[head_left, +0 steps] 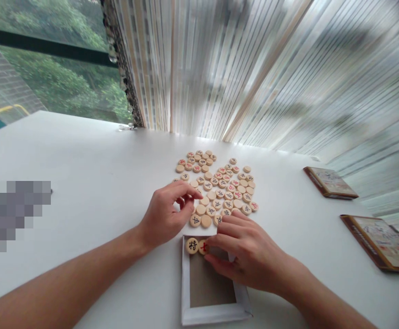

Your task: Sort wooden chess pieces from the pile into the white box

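Wooden Chinese chess pieces point(228, 195), round and pale with red or black characters, lie scattered on the white table; some show blank faces. A shallow white box point(216, 314) with a grey-brown bottom sits nearest me. In its far left corner lies a piece with a black character point(192, 246). Beside it, a red-marked piece point(202, 246) is pinched between the thumb and finger of my right hand point(247, 251), which partly covers it. My left hand point(168, 210) hovers at the left side of the scattered pieces, fingers curled toward the thumb; what they hold, if anything, is hidden.
Two flat brown-edged boxes with pictured tops lie at the right: one farther back point(331, 183), one closer point(384, 242). A string curtain point(213, 68) hangs along the table's far edge. At the left is a window point(65, 77), and a pixelated patch covers the left edge.
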`<action>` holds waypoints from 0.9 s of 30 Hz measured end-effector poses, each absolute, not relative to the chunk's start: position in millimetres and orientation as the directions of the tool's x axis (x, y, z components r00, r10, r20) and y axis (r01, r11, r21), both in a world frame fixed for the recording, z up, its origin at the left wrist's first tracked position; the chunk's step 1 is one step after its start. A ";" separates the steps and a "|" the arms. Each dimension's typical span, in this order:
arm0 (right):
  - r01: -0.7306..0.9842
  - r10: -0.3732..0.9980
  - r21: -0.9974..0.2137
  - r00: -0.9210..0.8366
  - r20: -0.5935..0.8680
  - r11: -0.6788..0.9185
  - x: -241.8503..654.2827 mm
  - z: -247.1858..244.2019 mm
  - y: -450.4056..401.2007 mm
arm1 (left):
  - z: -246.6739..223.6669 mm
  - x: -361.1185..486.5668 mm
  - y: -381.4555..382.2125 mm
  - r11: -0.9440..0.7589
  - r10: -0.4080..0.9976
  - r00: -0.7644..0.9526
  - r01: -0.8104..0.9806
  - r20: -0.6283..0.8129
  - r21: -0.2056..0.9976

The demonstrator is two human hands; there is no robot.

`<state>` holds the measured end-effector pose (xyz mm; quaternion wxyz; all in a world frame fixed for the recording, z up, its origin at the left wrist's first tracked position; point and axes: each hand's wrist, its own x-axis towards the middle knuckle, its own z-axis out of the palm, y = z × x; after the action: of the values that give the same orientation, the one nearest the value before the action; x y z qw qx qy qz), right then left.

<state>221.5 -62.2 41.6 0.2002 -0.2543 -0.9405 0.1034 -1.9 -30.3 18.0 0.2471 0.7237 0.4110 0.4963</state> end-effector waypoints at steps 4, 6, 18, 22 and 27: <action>0.436 0.528 -0.309 -0.767 0.363 0.845 221.2 41.1 -60.5 | 17.8 -4.7 -23.5 -0.512 0.854 0.126 0.378 0.505 0.772; 0.435 0.531 -0.314 -0.760 0.375 0.844 221.5 40.0 -59.6 | 18.0 -5.3 -19.3 -0.495 0.861 0.093 0.387 0.501 0.778; 0.467 0.582 -0.354 -0.710 0.397 0.811 220.8 36.8 -55.8 | 33.9 -0.7 22.1 -0.348 0.906 -0.104 0.367 0.410 0.863; 0.465 0.584 -0.358 -0.702 0.408 0.810 220.1 34.5 -54.5 | 38.1 7.6 47.6 -0.313 0.920 -0.070 0.461 0.386 0.830; 0.465 0.582 -0.353 -0.679 0.446 0.812 221.6 29.1 -49.2 | 38.2 35.8 78.0 -0.317 0.940 0.096 0.597 0.327 0.736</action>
<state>221.6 -49.2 29.1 0.2787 -0.2876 -0.9102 0.1057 35.8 78.0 38.2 0.2160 0.7080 0.5429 0.3966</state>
